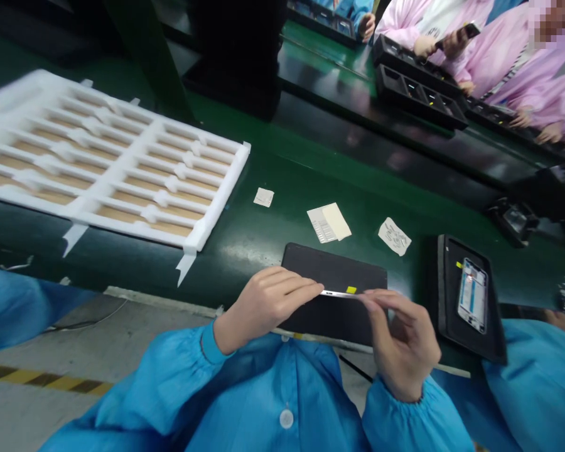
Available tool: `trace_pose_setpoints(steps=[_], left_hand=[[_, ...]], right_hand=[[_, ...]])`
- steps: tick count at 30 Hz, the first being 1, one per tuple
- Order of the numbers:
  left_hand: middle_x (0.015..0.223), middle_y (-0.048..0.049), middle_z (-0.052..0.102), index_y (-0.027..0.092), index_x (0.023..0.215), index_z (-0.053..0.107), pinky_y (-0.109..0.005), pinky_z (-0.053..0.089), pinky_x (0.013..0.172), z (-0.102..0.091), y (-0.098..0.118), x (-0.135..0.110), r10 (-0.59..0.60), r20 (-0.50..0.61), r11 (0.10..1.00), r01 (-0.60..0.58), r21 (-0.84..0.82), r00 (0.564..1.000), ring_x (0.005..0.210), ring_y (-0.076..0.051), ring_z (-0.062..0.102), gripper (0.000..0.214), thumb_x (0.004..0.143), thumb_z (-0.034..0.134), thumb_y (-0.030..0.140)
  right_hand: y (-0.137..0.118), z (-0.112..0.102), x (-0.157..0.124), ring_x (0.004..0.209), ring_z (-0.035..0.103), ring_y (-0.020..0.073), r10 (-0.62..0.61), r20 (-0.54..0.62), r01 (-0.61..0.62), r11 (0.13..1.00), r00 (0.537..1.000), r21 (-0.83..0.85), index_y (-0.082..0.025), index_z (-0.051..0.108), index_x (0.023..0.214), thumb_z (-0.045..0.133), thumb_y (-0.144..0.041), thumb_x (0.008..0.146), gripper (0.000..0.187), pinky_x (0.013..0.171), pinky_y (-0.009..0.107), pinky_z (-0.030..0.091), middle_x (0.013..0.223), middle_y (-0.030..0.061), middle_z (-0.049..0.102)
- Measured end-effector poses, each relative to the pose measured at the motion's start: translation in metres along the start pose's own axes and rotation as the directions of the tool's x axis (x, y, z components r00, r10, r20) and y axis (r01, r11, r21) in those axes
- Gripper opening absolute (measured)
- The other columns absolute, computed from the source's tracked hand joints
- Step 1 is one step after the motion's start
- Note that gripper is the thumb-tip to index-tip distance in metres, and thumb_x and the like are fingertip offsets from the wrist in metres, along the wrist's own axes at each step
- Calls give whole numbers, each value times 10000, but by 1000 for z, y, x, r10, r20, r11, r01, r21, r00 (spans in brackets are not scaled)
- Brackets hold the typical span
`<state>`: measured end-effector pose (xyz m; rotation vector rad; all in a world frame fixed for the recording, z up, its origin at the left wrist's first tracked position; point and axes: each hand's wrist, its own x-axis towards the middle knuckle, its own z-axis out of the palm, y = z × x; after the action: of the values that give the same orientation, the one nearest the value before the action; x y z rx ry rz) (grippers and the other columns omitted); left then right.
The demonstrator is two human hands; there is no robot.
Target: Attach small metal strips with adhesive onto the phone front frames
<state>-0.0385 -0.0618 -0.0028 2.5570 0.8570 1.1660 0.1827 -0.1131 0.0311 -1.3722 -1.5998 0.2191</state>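
Note:
Above a black mat, a thin phone frame is held edge-on, so only its narrow side shows. A yellow tab sticks up from it. My left hand grips its left end, the fingers lying along the far side. At the other end, my right hand pinches the phone frame between thumb and fingers. To the right, a black foam tray holds an opened phone with another yellow tab.
A white foam rack with several slots stands at the left. Beyond the mat lie a small label, a printed card and a wrinkled paper. Co-workers sit beside me and across the bench, near black trays.

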Motion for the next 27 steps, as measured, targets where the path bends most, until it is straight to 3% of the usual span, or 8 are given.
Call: trace_pose_setpoints(steps=[3, 7, 11, 15, 17, 21, 25, 27], left_hand=[[1058, -39, 752, 144, 1121, 628, -300, 542, 761, -1, 0, 1, -8, -18, 1000, 8, 5, 1000, 917, -163, 712, 219, 919, 578, 76], [1039, -45, 755, 140, 1101, 642, -303, 551, 767, -1, -1, 3, 3, -15, 1000, -3, -13, 1000, 913, -169, 718, 224, 897, 601, 56], [1039, -49, 753, 147, 1111, 653, -309, 553, 789, 1, -3, 4, -1, -18, 1000, 0, -25, 1000, 924, -176, 718, 253, 879, 622, 50], [1035, -43, 757, 158, 1110, 662, -301, 554, 784, 2, -4, 4, -9, -19, 999, 8, -33, 1000, 913, -174, 722, 258, 876, 624, 56], [1030, -40, 759, 162, 1106, 664, -300, 554, 777, 2, -3, 3, -14, -18, 999, 13, -30, 1000, 903, -174, 723, 254, 878, 622, 59], [1030, -37, 757, 165, 1108, 664, -308, 552, 778, 2, 0, 2, -28, -13, 999, 28, -18, 1000, 904, -177, 719, 256, 879, 619, 61], [1044, -35, 753, 167, 1123, 656, -310, 550, 783, 1, 2, 1, -35, 6, 999, 35, -17, 999, 914, -174, 713, 269, 881, 616, 58], [1050, -34, 752, 171, 1131, 651, -311, 549, 788, 1, 2, 1, -39, 12, 999, 39, -21, 999, 919, -174, 710, 280, 879, 619, 55]], right_hand=[[33, -9, -17, 808, 697, 207, 25, -190, -88, 940, 981, -331, -179, 673, 979, 728, -131, 813, 182, 785, 369, 571, 889, 59, 715], [73, -14, -48, 869, 712, 225, -66, 12, 61, 809, 998, -584, -167, 699, 1005, 639, -154, 889, 131, 849, 376, 566, 942, 84, 748], [80, -18, -56, 1020, 694, 244, -30, 90, 75, 824, 996, -561, -183, 683, 1140, 596, -184, 922, 234, 958, 414, 535, 1088, 92, 738], [79, -37, -26, 968, 693, 215, 112, 163, -42, 923, 980, -382, -215, 695, 1089, 571, -270, 943, 199, 881, 374, 558, 1038, 69, 736], [80, -47, -4, 889, 682, 197, 156, 301, -56, 947, 941, -317, -218, 699, 1024, 587, -309, 934, 170, 805, 347, 556, 962, 52, 724], [82, -49, 28, 702, 608, 154, 245, 576, -56, 944, 780, -325, -211, 679, 849, 630, -342, 898, 148, 626, 279, 485, 786, 10, 641], [84, -42, 36, 623, 563, 133, 331, 684, -96, 929, 650, -358, -213, 660, 782, 625, -261, 878, 113, 560, 253, 402, 704, -25, 623], [85, -41, 36, 626, 563, 137, 342, 701, -104, 927, 625, -360, -214, 658, 780, 600, -253, 884, 126, 564, 256, 389, 704, -26, 630]])
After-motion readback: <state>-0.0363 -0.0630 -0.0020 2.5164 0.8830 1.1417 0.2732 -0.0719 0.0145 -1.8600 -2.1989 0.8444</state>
